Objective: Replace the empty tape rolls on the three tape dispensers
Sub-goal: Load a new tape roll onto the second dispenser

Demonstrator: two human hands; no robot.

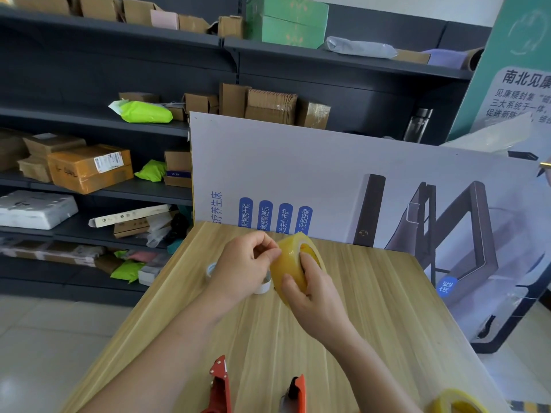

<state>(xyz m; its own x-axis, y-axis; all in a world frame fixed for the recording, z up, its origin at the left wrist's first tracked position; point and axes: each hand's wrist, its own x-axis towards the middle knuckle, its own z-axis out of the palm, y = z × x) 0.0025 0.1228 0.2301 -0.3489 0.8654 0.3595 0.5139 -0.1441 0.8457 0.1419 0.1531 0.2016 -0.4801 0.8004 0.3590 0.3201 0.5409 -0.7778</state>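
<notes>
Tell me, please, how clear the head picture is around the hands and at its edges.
Head view: soft, even light; left hand, right hand and yellow tape roll sharp. Head view, edges: shelves bow from wide-angle distortion, second roll at bottom right is blurred, floor at lower left shows glare.

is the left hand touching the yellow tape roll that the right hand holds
Touching. The head view shows the left hand pinching the outer face of the yellow tape roll, no gap, while the right hand grips it.
</notes>
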